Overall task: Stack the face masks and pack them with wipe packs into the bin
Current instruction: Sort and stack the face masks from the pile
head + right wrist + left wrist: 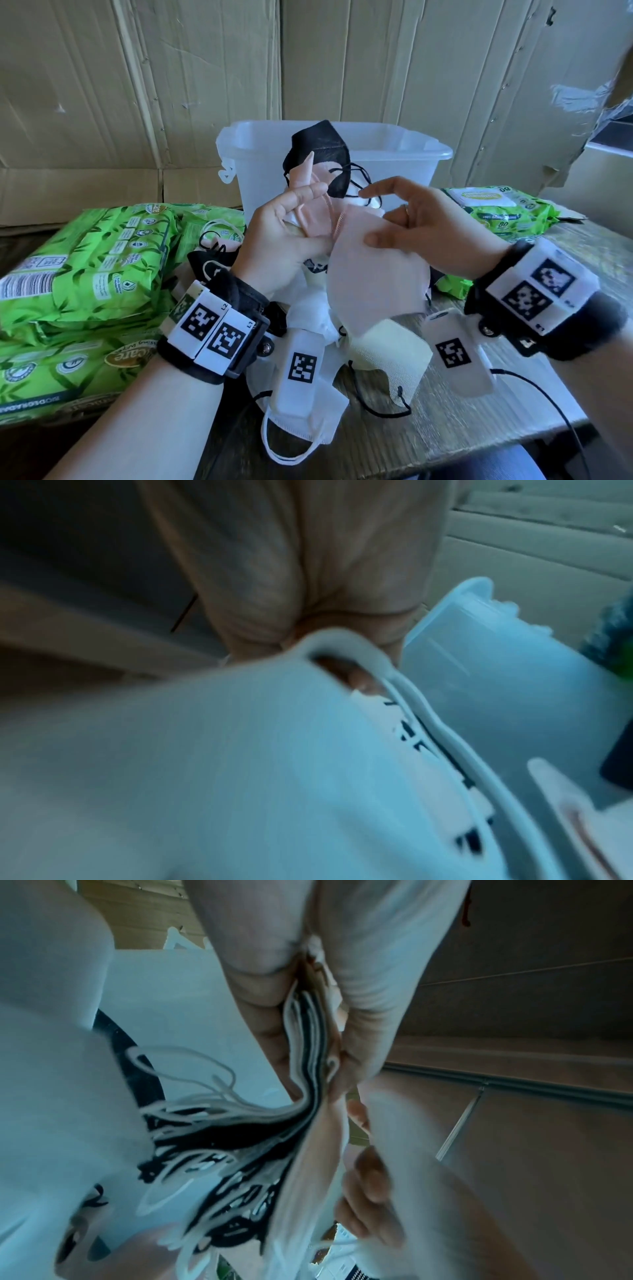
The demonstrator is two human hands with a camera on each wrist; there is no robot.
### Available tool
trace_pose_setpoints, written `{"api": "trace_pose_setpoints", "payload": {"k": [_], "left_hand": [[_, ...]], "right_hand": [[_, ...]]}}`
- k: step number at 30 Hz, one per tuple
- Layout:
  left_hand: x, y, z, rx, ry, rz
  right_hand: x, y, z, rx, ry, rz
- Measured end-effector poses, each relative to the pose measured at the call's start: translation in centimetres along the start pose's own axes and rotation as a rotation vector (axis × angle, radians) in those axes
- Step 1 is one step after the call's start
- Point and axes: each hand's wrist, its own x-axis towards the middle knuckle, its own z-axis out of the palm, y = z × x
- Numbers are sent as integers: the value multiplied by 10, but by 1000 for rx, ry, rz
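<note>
Bin (404, 144) at twelve o'clock, wipe packs (85, 260) at nine and two; my left hand (284, 240) clamps the mask stack (325, 154) upright before the bin; my right hand (421, 222), fingers spread, pins a pink mask (373, 281) by thumb. Recommended: square folds, tuck ear loops (359, 171). Count: one bin; at least four packs; at least three loose masks (301, 411) at six.

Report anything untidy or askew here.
The stack in the left hand is ragged: a black mask juts above the rest, and the ear loops hang tangled. The right hand pinches a pink mask not yet aligned with it. Loose masks lie heaped on the table.
</note>
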Motion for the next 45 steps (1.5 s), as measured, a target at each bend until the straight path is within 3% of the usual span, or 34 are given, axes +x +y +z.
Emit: {"api": "trace_pose_setpoints", "payload": {"k": [4, 17, 21, 25, 30, 35, 40, 45], "left_hand": [[-4, 5, 2, 35, -76, 31], [-6, 5, 5, 12, -114, 36], [0, 0, 6, -39, -30, 20], [2, -6, 2, 1, 29, 24], [0, -6, 6, 13, -121, 109], [0, -9, 6, 91, -114, 169], [0, -11, 7, 136, -149, 215], [0, -11, 10, 33, -131, 241]], "right_hand": [[2, 4, 8, -68, 122, -31], [-4, 8, 9, -405, 330, -245], [-4, 10, 3, -351, 284, -286], [0, 10, -3, -56, 248, -216], [3, 2, -2, -214, 148, -286], [2, 0, 6, -272, 121, -397], [2, 1, 9, -287, 151, -391], [-3, -1, 10, -281, 135, -394]]}}
